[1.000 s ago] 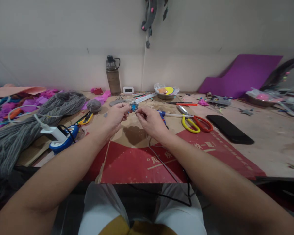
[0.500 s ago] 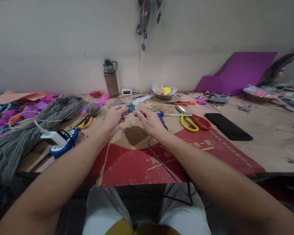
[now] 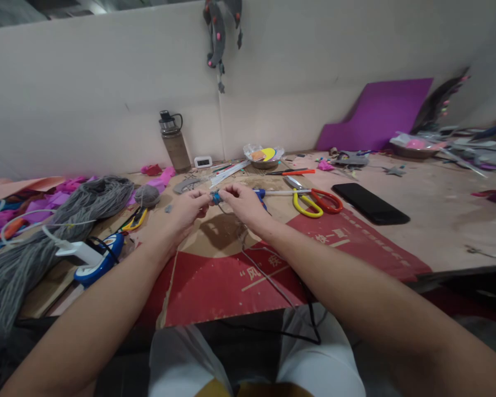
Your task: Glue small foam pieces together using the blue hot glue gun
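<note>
Steadying the one blue-and-grey piece [image 3: 215,197], held above the surface [image 3: 438,209], called for a light pinch: the left hand [image 3: 186,212] pinched its nine-o'clock edge between fingers, while the right hand [image 3: 246,207] met it at three o'clock, grip not discernible. From it, one scissors pair [image 3: 314,194] and one phone [image 3: 371,204] lay toward three o'clock, one bottle [image 3: 175,150] at eleven.

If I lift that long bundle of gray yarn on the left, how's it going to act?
The bundle of gray yarn will probably flop and sag, since its loose strands droop over the near edge of the table. It may snag, because a white cable lies across it. Spread out long, it seems unlikely to roll.
</note>
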Motion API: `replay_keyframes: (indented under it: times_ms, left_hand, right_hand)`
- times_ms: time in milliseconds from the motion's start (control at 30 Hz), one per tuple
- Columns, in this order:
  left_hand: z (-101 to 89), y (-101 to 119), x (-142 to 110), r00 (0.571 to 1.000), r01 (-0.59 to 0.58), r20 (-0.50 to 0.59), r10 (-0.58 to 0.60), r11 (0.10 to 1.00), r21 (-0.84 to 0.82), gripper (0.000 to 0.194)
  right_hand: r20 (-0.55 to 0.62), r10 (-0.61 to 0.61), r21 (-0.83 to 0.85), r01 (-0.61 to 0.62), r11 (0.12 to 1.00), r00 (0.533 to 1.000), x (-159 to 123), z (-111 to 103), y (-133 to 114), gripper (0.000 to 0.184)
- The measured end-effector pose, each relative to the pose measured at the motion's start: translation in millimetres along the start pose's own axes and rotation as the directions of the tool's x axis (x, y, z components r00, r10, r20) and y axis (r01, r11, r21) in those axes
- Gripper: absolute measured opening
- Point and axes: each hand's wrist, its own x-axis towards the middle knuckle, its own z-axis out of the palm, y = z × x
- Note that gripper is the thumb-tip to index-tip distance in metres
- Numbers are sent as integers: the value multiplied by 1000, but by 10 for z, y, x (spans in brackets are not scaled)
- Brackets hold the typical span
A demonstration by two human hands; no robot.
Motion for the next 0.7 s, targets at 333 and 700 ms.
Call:
replay_keyframes:
  times_ms: [333, 700]
  left_hand:
    - [7, 36, -19, 998, 65, 24, -63, 996, -57, 11]
    - [-16, 23, 1, 998, 22, -50, -27, 994, -111, 15]
  right_hand:
    - [-7, 125, 184, -122, 975, 992, 12, -10, 14, 25]
    - [111, 172, 254, -196, 947, 979, -46, 41, -56, 31]
